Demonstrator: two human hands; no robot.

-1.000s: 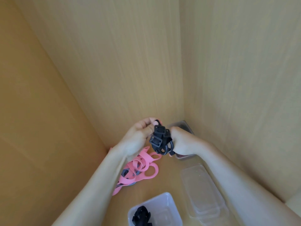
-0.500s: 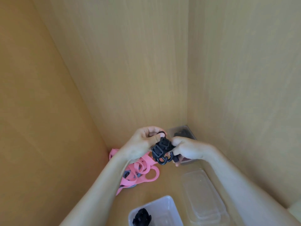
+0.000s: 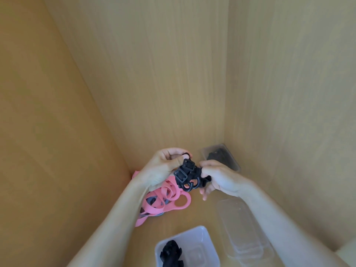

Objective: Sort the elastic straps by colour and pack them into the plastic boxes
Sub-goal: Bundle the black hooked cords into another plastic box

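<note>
On the shelf floor (image 3: 202, 214), a clear box (image 3: 242, 232) lies along the right edge, and a white box (image 3: 198, 253) at the near edge holds a black bundle (image 3: 171, 253). Pink straps (image 3: 163, 199) are heaped in the left rear corner. A corner box (image 3: 213, 148) with dark contents sits at the right rear. Above the floor, the left hand (image 3: 163, 170) and right hand (image 3: 221, 178), close together, both pinch a black strap (image 3: 189, 175).

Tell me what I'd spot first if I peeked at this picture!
First, the tangle of black straps with buckles, held up in the middle between the left hand and the right hand. Next, the bright pink straps, heaped on the wooden surface just under the left hand. At the bottom edge, a white box has another black bundle inside.
</note>
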